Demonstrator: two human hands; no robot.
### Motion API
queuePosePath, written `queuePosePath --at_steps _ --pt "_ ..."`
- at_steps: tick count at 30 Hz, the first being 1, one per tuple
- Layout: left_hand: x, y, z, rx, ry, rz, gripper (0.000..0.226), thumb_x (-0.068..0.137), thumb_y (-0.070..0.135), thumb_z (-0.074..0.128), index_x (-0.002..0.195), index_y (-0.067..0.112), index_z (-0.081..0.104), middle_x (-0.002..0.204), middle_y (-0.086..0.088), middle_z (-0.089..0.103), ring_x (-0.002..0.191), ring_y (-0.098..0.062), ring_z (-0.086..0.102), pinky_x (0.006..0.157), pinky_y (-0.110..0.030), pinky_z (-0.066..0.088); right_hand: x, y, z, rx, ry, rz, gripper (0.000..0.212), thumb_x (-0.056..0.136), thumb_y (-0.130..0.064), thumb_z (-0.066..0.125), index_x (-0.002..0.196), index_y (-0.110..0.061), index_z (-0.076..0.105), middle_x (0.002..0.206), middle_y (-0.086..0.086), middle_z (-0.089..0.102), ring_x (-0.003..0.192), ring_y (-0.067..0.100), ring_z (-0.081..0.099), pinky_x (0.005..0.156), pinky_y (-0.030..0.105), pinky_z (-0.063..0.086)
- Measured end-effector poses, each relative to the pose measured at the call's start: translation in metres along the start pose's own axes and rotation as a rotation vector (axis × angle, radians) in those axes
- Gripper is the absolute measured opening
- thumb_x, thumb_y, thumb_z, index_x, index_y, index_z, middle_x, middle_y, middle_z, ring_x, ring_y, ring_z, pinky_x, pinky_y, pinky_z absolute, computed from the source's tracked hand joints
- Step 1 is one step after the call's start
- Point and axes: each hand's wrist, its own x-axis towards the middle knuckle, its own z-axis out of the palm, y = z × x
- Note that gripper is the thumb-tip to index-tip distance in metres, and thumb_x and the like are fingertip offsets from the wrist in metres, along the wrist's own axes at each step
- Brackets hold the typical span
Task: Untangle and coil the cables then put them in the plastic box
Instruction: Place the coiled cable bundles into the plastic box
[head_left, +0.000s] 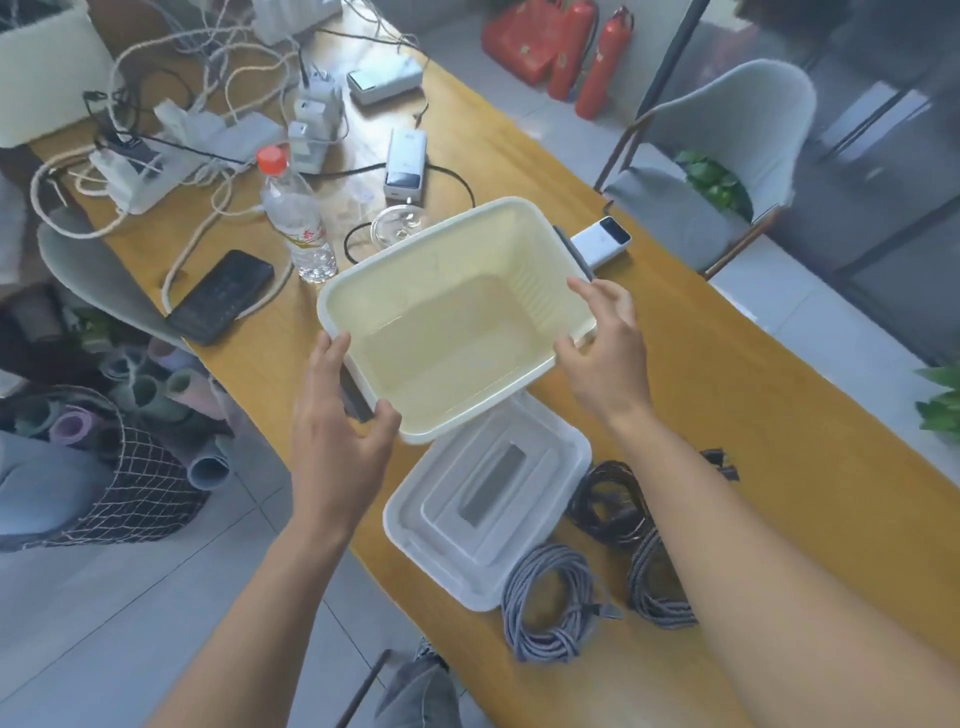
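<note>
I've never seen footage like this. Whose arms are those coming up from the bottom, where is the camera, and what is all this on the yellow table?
There is no machine here: the arms belong to a person wearing a wide-angle camera on the head, looking forward and down, so you see roughly what that person sees. There is only this one picture.

The left hand and the right hand hold an open plastic box by its two ends, fingers curled over the rim. Nothing is in it. Its clear lid lies on the wooden table just below.

Beside the lid lie coiled cables: a grey one, a dark one and a third partly hidden under the right forearm. Farther back are a water bottle, a black phone, white power banks and a tangle of cords and chargers.
</note>
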Motion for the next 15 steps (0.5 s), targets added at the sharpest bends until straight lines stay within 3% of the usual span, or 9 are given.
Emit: queuePosePath --at_steps 2,5,8,10,12,15 --pt "0.003 0.020 0.015 -0.018 -0.057 0.043 0.076 0.093 0.015 0.068 0.159 0.027 0.033 0.170 0.004 0.027 0.155 -0.015 0.029 0.110 -0.056 0.047 -0.009 0.013 -0.031 -0.021 0.064 0.029 0.058 0.092 -0.011 0.064 0.147 -0.029 0.055 0.151 -0.003 0.042 0.065 0.005 0.053 0.078 0.018 0.044" --pt "0.000 0.056 0.047 -0.061 -0.174 0.141 0.077 0.092 0.015 0.067 0.159 0.028 0.032 0.170 0.002 0.027 0.154 -0.015 0.031 0.109 -0.056 0.048 -0.029 0.042 -0.083 -0.066 0.170 0.098 0.058 0.092 -0.014 0.067 0.146 -0.028 0.055 0.149 -0.002 0.043 0.083 0.006 0.049 0.085 0.023 0.043" --pt "-0.013 0.096 0.087 -0.139 -0.278 0.238 0.071 0.089 0.014 0.067 0.154 0.025 0.042 0.167 0.006 0.032 0.141 -0.001 0.042 0.095 -0.053 0.056 -0.061 0.075 -0.140 -0.094 0.272 0.207 0.060 0.091 -0.015 0.070 0.147 -0.029 0.055 0.147 -0.002 0.043 0.097 0.009 0.050 0.089 0.024 0.042" --pt "-0.028 0.122 0.116 -0.158 -0.341 0.306 0.068 0.085 0.019 0.063 0.151 0.024 0.048 0.166 0.006 0.035 0.142 -0.010 0.044 0.093 -0.053 0.057 -0.089 0.099 -0.176 -0.114 0.339 0.272 0.061 0.091 -0.016 0.071 0.147 -0.029 0.054 0.146 -0.002 0.042 0.108 0.004 0.045 0.092 0.021 0.037" --pt "-0.047 0.147 0.146 -0.167 -0.398 0.362 0.067 0.085 0.017 0.063 0.150 0.024 0.050 0.167 0.003 0.035 0.146 -0.020 0.043 0.098 -0.055 0.054 -0.119 0.123 -0.209 -0.138 0.393 0.336 0.061 0.091 -0.018 0.072 0.148 -0.028 0.054 0.144 -0.001 0.041 0.107 0.003 0.043 0.089 0.017 0.035" --pt "-0.083 0.182 0.187 -0.159 -0.490 0.397 0.067 0.087 0.007 0.066 0.150 0.023 0.051 0.167 0.001 0.034 0.149 -0.019 0.039 0.110 -0.052 0.046 -0.166 0.159 -0.249 -0.134 0.471 0.416 0.058 0.092 -0.017 0.073 0.146 -0.027 0.054 0.140 -0.002 0.041 0.089 -0.007 0.041 0.074 0.002 0.035"
